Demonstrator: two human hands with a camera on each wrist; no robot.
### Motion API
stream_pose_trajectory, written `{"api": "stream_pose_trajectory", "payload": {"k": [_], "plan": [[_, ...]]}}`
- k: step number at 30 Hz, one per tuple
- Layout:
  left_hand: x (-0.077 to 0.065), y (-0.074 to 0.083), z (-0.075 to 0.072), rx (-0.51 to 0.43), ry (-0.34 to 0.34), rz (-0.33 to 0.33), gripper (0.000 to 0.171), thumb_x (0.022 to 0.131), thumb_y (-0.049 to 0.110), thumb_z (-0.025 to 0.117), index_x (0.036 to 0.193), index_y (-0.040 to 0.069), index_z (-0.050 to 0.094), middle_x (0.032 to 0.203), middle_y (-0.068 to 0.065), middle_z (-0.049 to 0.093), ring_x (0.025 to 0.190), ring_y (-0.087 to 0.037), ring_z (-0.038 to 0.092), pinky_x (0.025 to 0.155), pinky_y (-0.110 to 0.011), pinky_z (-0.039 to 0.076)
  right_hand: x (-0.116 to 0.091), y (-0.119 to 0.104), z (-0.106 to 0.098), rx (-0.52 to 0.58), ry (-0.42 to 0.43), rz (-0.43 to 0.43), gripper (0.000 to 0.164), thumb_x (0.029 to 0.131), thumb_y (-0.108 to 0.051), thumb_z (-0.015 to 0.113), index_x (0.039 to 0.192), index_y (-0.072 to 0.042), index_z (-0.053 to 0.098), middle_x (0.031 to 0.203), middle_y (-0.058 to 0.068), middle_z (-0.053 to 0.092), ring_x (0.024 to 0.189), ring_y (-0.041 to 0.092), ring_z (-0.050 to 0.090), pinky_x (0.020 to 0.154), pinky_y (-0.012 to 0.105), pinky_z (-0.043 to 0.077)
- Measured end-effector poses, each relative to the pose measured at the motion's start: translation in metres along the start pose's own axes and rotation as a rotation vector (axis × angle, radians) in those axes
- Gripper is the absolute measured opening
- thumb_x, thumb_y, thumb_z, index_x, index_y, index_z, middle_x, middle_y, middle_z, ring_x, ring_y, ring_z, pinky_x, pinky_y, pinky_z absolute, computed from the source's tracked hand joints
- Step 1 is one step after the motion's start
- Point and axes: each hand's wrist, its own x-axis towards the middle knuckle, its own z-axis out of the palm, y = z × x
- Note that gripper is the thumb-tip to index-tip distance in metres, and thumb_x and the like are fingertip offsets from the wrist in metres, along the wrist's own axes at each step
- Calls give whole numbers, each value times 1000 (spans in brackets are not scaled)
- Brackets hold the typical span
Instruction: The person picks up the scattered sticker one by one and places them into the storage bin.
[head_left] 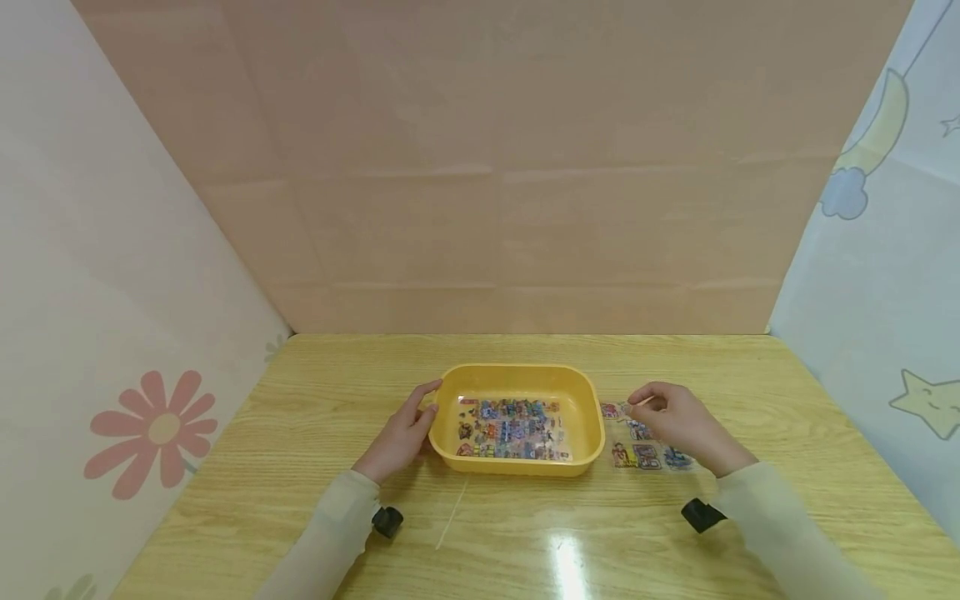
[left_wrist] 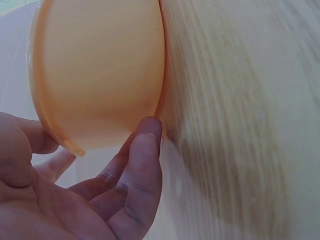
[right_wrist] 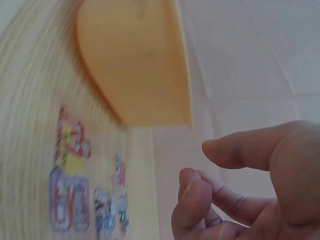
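A yellow plastic basin [head_left: 517,468] sits on the table, with several clear pieces printed with colourful pictures [head_left: 517,429] lying flat inside. My left hand [head_left: 399,437] grips its left end. In the left wrist view, the thumb is by the rim and another fingertip [left_wrist: 150,127] rests low against the outer wall. My right hand [head_left: 678,421] hovers to the right of the basin, fingers bent, with a gap between thumb and fingertips and nothing visible in it. Beneath it, more clear printed pieces [head_left: 647,456] lie on the wood, blurred in the right wrist view.
The wood-grain table [head_left: 300,417] meets a tan paper-covered wall [head_left: 495,233] at the back. Pale walls stand at both sides, the left one with a pink flower [head_left: 161,429] and the right one with a star [head_left: 930,404].
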Motion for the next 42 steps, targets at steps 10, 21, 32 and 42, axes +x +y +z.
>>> {"api": "stream_pose_trajectory", "payload": {"k": [10,21,32,42], "plan": [[0,-1,0,-4,-12,2,45,110,28,39,155,32,33,94,-11,61,71,-24,61,56,-36,53,-10,29,-12,-207,28,7,52,98,-32,65,131,7,55,84,7,64,64,18,58,54,35,47],[-1,-2,0,-16,-20,7,46,110,28,39,155,32,32,97,-11,63,71,-23,63,57,-37,54,-8,51,-18,-316,-3,56,71,94,-41,67,142,7,46,76,6,57,58,17,45,52,33,38],[-1,-2,0,-15,-18,0,45,110,30,39,155,34,32,99,-12,62,72,-23,64,57,-37,54,-4,66,-21,-360,-71,61,88,90,-56,68,148,5,41,86,7,64,75,20,56,70,44,49],[0,0,0,-1,-1,-2,45,110,29,39,155,32,33,99,-13,63,70,-24,62,55,-37,52,-2,69,-19,-411,-54,73,86,89,-57,68,148,1,44,75,3,57,64,18,47,58,34,38]]}}
